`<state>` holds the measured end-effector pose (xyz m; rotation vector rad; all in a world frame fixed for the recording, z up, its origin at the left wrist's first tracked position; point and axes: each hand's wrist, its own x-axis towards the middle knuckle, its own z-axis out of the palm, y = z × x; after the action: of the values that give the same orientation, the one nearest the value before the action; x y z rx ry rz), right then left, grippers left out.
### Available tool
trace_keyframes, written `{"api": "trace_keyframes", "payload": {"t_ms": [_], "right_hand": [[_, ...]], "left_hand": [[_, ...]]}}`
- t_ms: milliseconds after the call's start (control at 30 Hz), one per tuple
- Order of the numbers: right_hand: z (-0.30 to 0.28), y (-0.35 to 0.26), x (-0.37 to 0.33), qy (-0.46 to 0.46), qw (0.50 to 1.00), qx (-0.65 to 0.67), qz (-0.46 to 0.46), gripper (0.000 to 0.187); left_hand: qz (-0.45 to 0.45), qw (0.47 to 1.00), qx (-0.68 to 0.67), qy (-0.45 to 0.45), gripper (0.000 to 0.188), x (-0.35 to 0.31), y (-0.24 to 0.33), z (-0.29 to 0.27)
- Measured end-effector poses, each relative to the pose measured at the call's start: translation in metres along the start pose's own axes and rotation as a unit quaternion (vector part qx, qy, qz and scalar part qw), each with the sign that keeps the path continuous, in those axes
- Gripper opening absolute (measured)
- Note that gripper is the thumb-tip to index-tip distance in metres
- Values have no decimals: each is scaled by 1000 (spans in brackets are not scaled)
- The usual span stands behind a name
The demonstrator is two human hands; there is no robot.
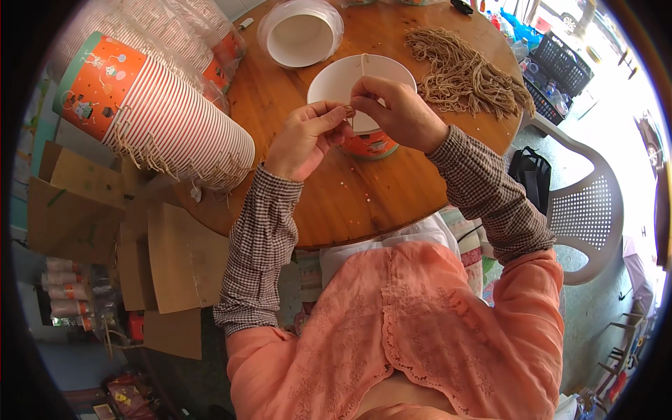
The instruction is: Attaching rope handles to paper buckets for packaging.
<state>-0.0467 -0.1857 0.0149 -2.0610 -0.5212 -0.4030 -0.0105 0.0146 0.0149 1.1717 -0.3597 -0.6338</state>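
An orange printed paper bucket [371,145] with a white inside stands on the round table in front of me. A thin tan cord [364,61] shows at its far rim. My left hand [309,136] is closed in a pinch over the near left rim. From the right, my right hand [406,112] reaches over the bucket, thumb and forefinger pinched together close to the left fingertips. Both hands appear to grip a bit of the tan cord at the near rim; the fingers hide most of it.
A long stack of nested orange buckets [185,115] with cord handles leans at the left. Loose tan cords [465,73] lie in a heap at the right. A white bucket in clear plastic [299,38] stands behind. Cardboard boxes [185,255] sit lower left; a plastic chair [588,210] stands right.
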Motion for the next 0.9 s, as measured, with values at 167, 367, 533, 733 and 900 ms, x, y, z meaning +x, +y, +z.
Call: {"api": "trace_keyframes", "payload": {"t_ms": [167, 367, 533, 733, 900], "right_hand": [[-1, 12, 4, -43, 994, 103, -13, 13], [-5, -2, 0, -50, 996, 72, -23, 17], [1, 2, 1, 49, 990, -23, -131, 14], [-1, -1, 4, 84, 971, -135, -178, 12], [3, 3, 2, 95, 980, -126, -116, 14]], "left_hand": [[-75, 994, -70, -26, 22, 2, 9, 1], [-58, 994, -89, -35, 23, 4, 5, -9], [-44, 996, -80, -24, 21, 7, 1, -5], [-26, 998, -60, -10, 19, 6, 0, -3], [-17, 999, -49, -7, 20, 6, -2, -4]]}}
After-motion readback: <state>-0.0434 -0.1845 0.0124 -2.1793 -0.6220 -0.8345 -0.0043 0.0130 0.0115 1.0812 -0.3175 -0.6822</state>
